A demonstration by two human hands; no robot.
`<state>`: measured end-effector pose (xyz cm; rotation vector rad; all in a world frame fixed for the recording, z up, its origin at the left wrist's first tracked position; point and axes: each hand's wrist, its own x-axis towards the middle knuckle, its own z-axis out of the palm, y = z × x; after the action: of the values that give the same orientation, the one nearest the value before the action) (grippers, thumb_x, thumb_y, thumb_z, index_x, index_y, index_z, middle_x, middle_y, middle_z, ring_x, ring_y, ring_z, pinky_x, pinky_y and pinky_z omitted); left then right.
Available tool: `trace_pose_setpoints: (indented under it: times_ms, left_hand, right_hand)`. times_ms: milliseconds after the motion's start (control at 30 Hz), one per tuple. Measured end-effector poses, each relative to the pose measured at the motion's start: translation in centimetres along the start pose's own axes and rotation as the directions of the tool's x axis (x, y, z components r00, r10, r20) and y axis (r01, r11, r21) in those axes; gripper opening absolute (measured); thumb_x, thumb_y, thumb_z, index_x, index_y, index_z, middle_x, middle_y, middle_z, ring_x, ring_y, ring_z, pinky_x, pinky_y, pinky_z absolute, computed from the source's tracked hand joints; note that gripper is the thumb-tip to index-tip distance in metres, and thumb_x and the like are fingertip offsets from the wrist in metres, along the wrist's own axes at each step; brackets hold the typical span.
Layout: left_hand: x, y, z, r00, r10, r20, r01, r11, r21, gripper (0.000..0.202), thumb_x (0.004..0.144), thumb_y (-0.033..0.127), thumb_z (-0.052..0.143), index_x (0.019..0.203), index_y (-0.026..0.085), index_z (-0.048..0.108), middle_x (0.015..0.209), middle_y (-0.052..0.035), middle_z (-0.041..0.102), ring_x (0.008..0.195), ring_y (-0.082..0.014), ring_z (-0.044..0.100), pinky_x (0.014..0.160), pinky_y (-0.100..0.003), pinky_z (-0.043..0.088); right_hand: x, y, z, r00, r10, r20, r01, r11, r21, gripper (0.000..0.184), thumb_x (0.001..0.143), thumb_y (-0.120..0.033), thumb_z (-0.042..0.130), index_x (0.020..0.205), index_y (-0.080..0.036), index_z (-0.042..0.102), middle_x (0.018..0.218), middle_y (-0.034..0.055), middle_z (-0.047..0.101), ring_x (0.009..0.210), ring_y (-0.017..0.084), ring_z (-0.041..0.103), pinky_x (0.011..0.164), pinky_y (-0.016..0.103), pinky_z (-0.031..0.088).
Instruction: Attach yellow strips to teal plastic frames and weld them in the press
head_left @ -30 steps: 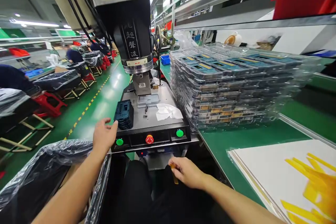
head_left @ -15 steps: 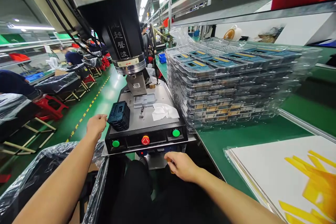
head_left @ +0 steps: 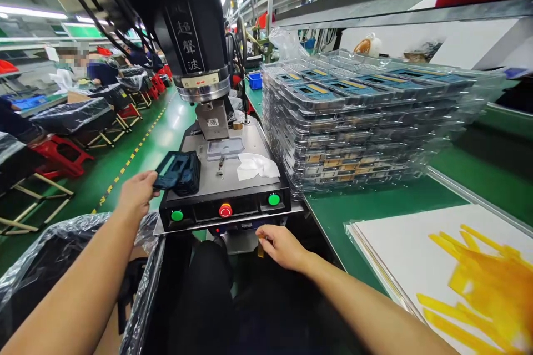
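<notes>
With left hand [head_left: 136,194], held dark frame [head_left: 167,182] by outer edge, tilted, just beside or overlapping frame stack [head_left: 190,174] on left side of machine base [head_left: 211,184]; could not tell whether touching. With right hand [head_left: 283,248], pinched short amber strip [head_left: 261,249] low over dark trousers [head_left: 254,310]. Judged likeliest fault: dragging stacked pieces askew, from lifting at a slant against frame stack. Noted second risk: dropping dark frame into plastic-lined bin [head_left: 145,288] or onto floor [head_left: 106,169], from gripping one edge only, beyond base edge. Suspected third: fouling amber strip on dark trousers, if adhesive, from holding so near.
</notes>
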<state>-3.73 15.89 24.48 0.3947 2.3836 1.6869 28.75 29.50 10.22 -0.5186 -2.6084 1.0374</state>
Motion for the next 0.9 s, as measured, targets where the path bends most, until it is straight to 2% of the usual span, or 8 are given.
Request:
trace_pose_setpoints:
  times_ms: [133, 267, 367, 467, 533, 600, 733, 900]
  left_hand:
    - [-4.8, -0.9, -2.6, 0.977, -0.052, 0.209, 0.117, 0.944, -0.309, 0.009, 0.072, 0.021, 0.060, 0.081, 0.017, 0.058, 0.077, 0.0014, 0.059, 0.065, -0.0099, 0.052, 0.054, -0.019, 0.047]
    - [-12.5, -5.2, -3.1, 0.885, -0.203, 0.419, 0.407, 0.775, -0.483, 0.039, 0.062, 0.014, 0.077, 0.098, 0.020, 0.064, 0.096, -0.0003, 0.066, 0.076, -0.0126, 0.059, 0.062, -0.021, 0.053]
    - [-18.4, -9.8, -1.3, 0.705, -0.320, 0.633, 0.651, 0.647, -0.398, 0.049, 0.063, 0.015, 0.079, 0.109, 0.019, 0.063, 0.098, -0.0035, 0.068, 0.080, -0.0132, 0.061, 0.070, -0.022, 0.051]
    - [-22.6, -13.2, 1.2, 0.552, -0.331, 0.766, 0.776, 0.541, -0.325, 0.052, 0.067, 0.014, 0.075, 0.117, 0.019, 0.061, 0.112, -0.0062, 0.066, 0.090, -0.0154, 0.061, 0.078, -0.025, 0.050]
    - [-24.3, -14.2, 2.4, 0.493, -0.304, 0.815, 0.802, 0.523, -0.290, 0.052, 0.070, 0.013, 0.071, 0.120, 0.021, 0.059, 0.119, -0.0069, 0.063, 0.098, -0.0180, 0.060, 0.083, -0.029, 0.048]
    - [-25.2, -14.3, 3.1, 0.484, -0.279, 0.829, 0.793, 0.540, -0.282, 0.052, 0.072, 0.012, 0.069, 0.122, 0.022, 0.058, 0.123, -0.0066, 0.061, 0.104, -0.0194, 0.058, 0.087, -0.031, 0.046]
    - [-25.6, -13.7, 3.6, 0.521, -0.209, 0.828, 0.753, 0.569, -0.330, 0.055, 0.074, 0.011, 0.067, 0.126, 0.024, 0.054, 0.124, -0.0063, 0.059, 0.112, -0.0221, 0.054, 0.093, -0.035, 0.043]
    - [-25.8, -13.4, 4.0, 0.530, -0.155, 0.834, 0.754, 0.536, -0.379, 0.061, 0.076, 0.009, 0.064, 0.132, 0.028, 0.048, 0.132, -0.0041, 0.054, 0.124, -0.0231, 0.046, 0.102, -0.037, 0.038]
  right_hand:
    - [0.3, 0.3, 0.5, 0.989, 0.089, -0.118, -0.062, 0.975, 0.215, 0.015, 0.085, -0.025, 0.052, 0.090, -0.018, 0.064, 0.078, 0.0012, 0.067, 0.068, 0.013, 0.061, 0.065, 0.024, 0.047]
    - [0.4, 0.5, 1.0, 0.968, 0.199, -0.154, -0.123, 0.908, 0.401, 0.016, 0.084, -0.027, 0.055, 0.093, -0.018, 0.064, 0.073, 0.0000, 0.066, 0.062, 0.013, 0.063, 0.062, 0.025, 0.051]
    - [0.0, 0.0, 1.0, 0.954, 0.152, -0.259, -0.058, 0.939, 0.338, 0.015, 0.086, -0.028, 0.056, 0.093, -0.017, 0.065, 0.076, 0.0022, 0.068, 0.067, 0.014, 0.065, 0.065, 0.027, 0.054]
    - [-0.9, -1.4, 1.1, 0.918, -0.120, -0.378, 0.164, 0.983, 0.087, 0.016, 0.090, -0.021, 0.053, 0.099, -0.019, 0.066, 0.089, 0.0056, 0.069, 0.082, 0.016, 0.066, 0.077, 0.030, 0.056]
    - [-1.6, -2.5, 1.3, 0.859, -0.338, -0.385, 0.343, 0.938, -0.060, 0.022, 0.090, -0.015, 0.051, 0.107, -0.020, 0.065, 0.097, 0.0075, 0.069, 0.090, 0.017, 0.066, 0.082, 0.031, 0.056]
    - [-2.2, -3.7, 1.6, 0.791, -0.504, -0.347, 0.484, 0.862, -0.149, 0.028, 0.089, -0.011, 0.052, 0.115, -0.019, 0.062, 0.102, 0.0096, 0.068, 0.094, 0.017, 0.065, 0.082, 0.031, 0.057]
    - [-2.9, -5.1, 2.1, 0.685, -0.702, -0.197, 0.665, 0.712, -0.225, 0.032, 0.090, -0.013, 0.050, 0.121, -0.012, 0.056, 0.101, 0.0135, 0.067, 0.099, 0.021, 0.063, 0.082, 0.036, 0.057]
    - [-2.9, -5.5, 2.5, 0.642, -0.763, -0.083, 0.731, 0.640, -0.237, 0.027, 0.093, -0.015, 0.042, 0.113, -0.007, 0.058, 0.098, 0.0141, 0.067, 0.099, 0.022, 0.063, 0.084, 0.036, 0.056]
